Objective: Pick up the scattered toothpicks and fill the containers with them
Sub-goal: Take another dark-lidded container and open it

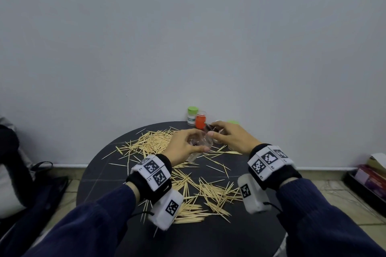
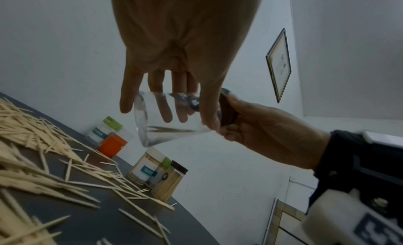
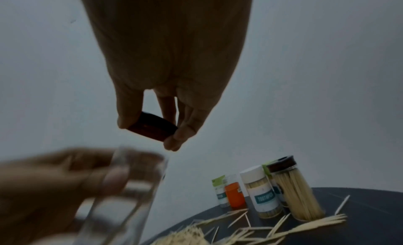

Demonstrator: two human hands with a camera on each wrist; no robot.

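Since the left hand (image 2: 181, 46) is wrapped around the clear, empty plastic toothpick jar (image 2: 174, 117) and the right hand (image 3: 172, 62) is pinching its dark brown round cap (image 3: 152, 127) just clear of the mouth, this looks like the uncapping step. I'd park that cap somewhere on the round dark table (image 1: 208, 242) away from the pale wooden toothpicks (image 1: 200, 194), which lie scattered across the tabletop, then keep the jar tilted so bundles slide in lengthwise.

Hard to see stuff: in the head view the jar is nearly invisible between the hands and the cap is buried under fingers. The filled jars at the back, next to the orange-filled container (image 3: 234, 195), mostly hide behind the right hand there. The right wrist view blurs the jar badly.
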